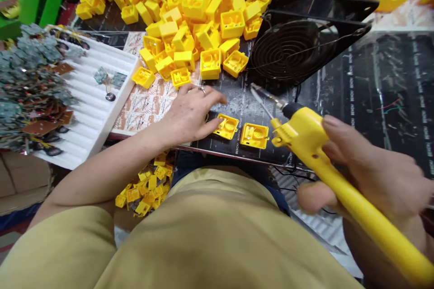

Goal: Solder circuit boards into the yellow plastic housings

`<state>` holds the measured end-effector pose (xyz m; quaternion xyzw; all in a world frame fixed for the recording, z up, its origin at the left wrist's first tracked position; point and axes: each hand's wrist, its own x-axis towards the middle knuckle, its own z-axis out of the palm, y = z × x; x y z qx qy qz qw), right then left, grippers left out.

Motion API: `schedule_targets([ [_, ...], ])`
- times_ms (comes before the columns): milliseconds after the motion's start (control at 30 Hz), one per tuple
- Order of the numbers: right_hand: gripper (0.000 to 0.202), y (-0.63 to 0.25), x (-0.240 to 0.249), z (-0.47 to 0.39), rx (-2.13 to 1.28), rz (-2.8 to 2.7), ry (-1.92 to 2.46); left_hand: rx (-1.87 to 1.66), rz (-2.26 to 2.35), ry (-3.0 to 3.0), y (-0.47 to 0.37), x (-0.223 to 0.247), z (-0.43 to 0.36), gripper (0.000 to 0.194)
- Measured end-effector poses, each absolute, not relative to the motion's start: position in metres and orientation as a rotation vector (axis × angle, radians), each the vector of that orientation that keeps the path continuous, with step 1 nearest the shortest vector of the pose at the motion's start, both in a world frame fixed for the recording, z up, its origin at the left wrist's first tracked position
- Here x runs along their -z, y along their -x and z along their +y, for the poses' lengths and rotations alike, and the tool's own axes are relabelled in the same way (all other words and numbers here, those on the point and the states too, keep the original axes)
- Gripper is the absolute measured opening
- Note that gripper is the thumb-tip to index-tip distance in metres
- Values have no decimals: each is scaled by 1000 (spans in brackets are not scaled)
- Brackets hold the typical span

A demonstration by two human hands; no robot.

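Observation:
My right hand is wrapped round a yellow soldering gun, whose metal tip points up and left over the black bench. A thin metal tube runs beside the tip. My left hand, with a ring on one finger, rests on the bench with its fingers apart. Its thumb touches or overlaps the left edge of an open yellow plastic case. To the right of that case lies a second open yellow case, below the soldering tip. Both cases show moulded compartments; small parts inside are hard to make out.
A large heap of yellow cases covers the back. A black fan stands behind the soldering tip. At left, a white foam tray carries many wired circuit boards. More yellow cases lie below the bench edge.

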<state>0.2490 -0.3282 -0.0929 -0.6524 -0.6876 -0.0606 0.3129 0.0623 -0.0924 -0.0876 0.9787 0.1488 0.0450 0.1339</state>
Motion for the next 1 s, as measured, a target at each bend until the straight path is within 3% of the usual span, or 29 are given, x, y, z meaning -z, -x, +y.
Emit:
schedule_targets([
  [100, 54, -246, 96, -322, 145, -1941, 1619, -194, 194, -2761, -51, 93, -94, 54],
  [233, 30, -254, 113, -309, 408, -2037, 1568, -224, 200, -2797, -54, 116, -101, 47],
  [367, 42, -261, 135, -294, 268, -2084, 1513, -472, 521, -2746, -63, 112, -89, 58],
  [500, 48, -260, 152, -289, 124, -2024, 1498, -561, 739, -2632, -43, 86, -66, 34],
  [767, 57, -235, 148, -283, 85, -1871, 1437, -42, 602, -2965, -9, 108, -77, 17],
  [1000, 40, -194, 156, -254, 164, -1863, 1444, -490, 694, -2702, 2, 133, -83, 18],
])
